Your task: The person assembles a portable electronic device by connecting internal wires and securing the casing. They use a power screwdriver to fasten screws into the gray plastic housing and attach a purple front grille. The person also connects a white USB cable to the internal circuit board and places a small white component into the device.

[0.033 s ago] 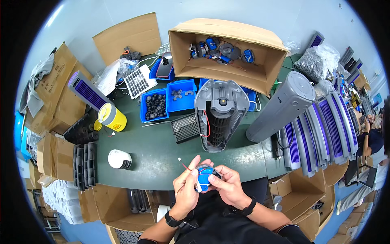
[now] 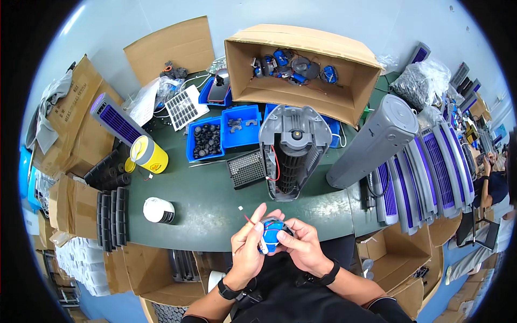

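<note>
Close to my body, just off the table's near edge, both hands hold a blue-wrapped battery pack (image 2: 271,235) seated on a dark grey round part. My left hand (image 2: 246,252) grips its left side, the thumb beside a small white piece. My right hand (image 2: 306,248) closes round the other side, thumb pressed on the blue wrap. A thin red wire with a white plug (image 2: 240,208) sticks up past my left fingers. Beyond my hands stands an opened grey tower fan housing (image 2: 321,144), showing a black fan wheel (image 2: 291,171) and a red wire.
Behind the housing, a cardboard box (image 2: 355,99) holds several similar blue packs. Blue bins (image 2: 240,141) and a black perforated tray (image 2: 246,170) lie left of it. A closed grey tower (image 2: 371,142) leans at right. A white tub (image 2: 156,210) and yellow canister (image 2: 153,157) stand left.
The white plug on the red wire has shifted slightly up and to the right. Both hands keep their hold on the battery pack.
</note>
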A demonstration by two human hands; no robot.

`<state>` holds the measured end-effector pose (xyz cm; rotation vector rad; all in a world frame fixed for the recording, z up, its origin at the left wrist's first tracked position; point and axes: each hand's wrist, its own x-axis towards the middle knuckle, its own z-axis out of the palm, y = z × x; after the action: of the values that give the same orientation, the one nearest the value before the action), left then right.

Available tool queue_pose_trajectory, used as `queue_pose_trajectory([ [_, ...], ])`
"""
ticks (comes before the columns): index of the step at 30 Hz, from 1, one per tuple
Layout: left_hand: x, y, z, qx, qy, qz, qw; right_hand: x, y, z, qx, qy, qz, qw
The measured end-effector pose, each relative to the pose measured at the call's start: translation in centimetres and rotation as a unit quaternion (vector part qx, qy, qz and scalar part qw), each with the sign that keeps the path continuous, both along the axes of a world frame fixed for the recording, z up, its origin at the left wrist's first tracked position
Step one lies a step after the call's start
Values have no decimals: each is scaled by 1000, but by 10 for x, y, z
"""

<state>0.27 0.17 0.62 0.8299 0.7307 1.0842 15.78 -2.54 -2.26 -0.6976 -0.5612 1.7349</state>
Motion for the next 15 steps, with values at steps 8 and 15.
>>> queue_pose_trajectory([
  [8,-8,16,-6,-36,-53,-137,989,-3,6,11,-26,63,36,997],
  [15,-16,26,-2,42,55,-109,992,18,2,8,28,-383,-22,923],
])
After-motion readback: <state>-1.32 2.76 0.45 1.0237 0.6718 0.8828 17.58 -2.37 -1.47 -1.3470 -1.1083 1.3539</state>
